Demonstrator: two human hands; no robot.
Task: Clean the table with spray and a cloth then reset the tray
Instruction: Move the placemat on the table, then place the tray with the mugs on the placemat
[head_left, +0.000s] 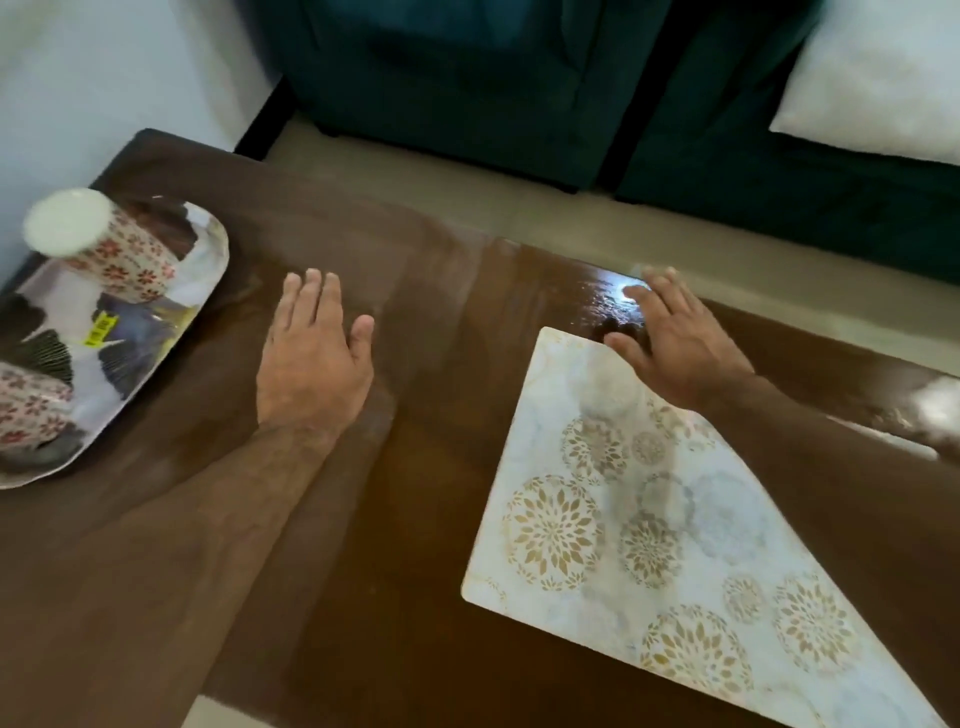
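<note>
The dark brown wooden table (441, 322) fills most of the view. My left hand (311, 358) hovers flat over its middle, fingers apart and empty. My right hand (675, 343) is spread open over the far corner of a white placemat with gold flower prints (649, 545), near the table's far edge. At the left edge sits a patterned tray (156, 343) with a yellow sticker. On it stand two upside-down cups with red flower prints, one at the back (104, 244) and one partly cut off at the front (31, 405). No spray bottle or cloth is visible.
A dark green sofa (467, 78) stands beyond the table, with a white cushion (878, 78) at the upper right. A strip of beige floor (467, 192) runs between the sofa and table. A pale wall (104, 78) is at the upper left.
</note>
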